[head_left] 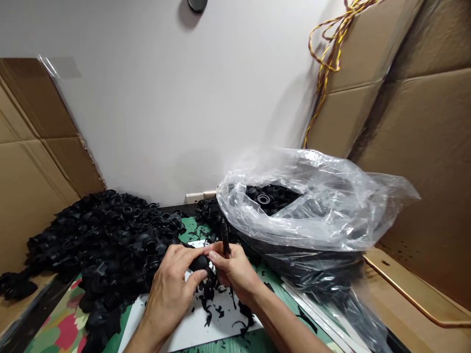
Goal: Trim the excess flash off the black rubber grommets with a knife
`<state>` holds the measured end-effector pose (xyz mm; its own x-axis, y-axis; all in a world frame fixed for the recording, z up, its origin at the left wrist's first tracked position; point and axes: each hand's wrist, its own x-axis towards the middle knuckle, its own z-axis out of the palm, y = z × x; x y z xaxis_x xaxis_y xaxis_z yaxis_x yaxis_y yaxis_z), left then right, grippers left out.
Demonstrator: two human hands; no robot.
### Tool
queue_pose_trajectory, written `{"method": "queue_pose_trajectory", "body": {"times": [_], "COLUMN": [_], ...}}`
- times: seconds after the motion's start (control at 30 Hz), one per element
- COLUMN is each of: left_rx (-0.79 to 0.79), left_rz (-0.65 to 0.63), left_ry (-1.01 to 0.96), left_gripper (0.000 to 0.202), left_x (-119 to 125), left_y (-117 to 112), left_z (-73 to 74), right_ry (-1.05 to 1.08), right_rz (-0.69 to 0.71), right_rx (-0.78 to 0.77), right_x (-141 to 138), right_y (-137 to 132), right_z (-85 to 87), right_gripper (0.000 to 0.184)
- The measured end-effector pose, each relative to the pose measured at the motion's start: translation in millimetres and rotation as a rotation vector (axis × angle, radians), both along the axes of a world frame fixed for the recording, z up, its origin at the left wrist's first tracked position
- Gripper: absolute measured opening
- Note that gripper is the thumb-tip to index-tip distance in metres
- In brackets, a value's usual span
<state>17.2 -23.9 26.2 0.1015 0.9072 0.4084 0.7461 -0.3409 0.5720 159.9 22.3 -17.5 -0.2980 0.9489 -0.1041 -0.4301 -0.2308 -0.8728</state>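
My left hand (171, 284) is closed round a small black rubber part (200, 263), thumb and fingers pinching it above a white sheet (184, 326). My right hand (235, 269) grips a thin black tool (224, 238) that stands upright, its lower end against the same part. Both hands meet at the part. Black rubber trimmings (221, 309) lie scattered on the sheet below the hands.
A large heap of black rubber parts (106, 235) covers the left of the table. A clear plastic bag (312, 211) holding more such parts sits on the right. Cardboard sheets (412, 147) line both sides. Yellow cable (327, 54) hangs on the wall.
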Motion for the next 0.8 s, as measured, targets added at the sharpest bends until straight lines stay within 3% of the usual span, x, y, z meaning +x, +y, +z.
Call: {"method": "queue_pose_trajectory", "body": {"times": [0.13,0.27,0.4,0.57,0.67,0.8], "left_rx": [-0.078,-0.155,-0.323,-0.578,-0.685,-0.529], "left_rz": [0.102,0.092,0.004,-0.010,-0.019,-0.039], "left_ry": [-0.169,-0.381,-0.766,-1.123,-1.084,-0.822], "left_gripper": [0.024,0.026,0.033,0.042,0.043,0.033], "left_x": [-7,-8,-1,5,6,4], "left_y": [9,12,9,5,6,7], "left_z": [-15.0,-23.5,-25.1,-32.3,-37.3,-37.2], "right_ry": [-0.129,-0.221,-0.194,-0.211,-0.410,-0.645], "right_rz": [-0.162,-0.118,-0.211,-0.304,-0.355,-0.390], "right_rx": [0.276,0.529,0.588,0.725,0.849,0.937], "right_x": [7,4,-8,-13,-10,-8], "right_y": [4,-1,-4,-6,-7,-6], "right_z": [0.2,0.7,-6.8,-10.9,-13.0,-20.5], "right_gripper": [0.027,0.010,0.003,0.016,0.015,0.017]}}
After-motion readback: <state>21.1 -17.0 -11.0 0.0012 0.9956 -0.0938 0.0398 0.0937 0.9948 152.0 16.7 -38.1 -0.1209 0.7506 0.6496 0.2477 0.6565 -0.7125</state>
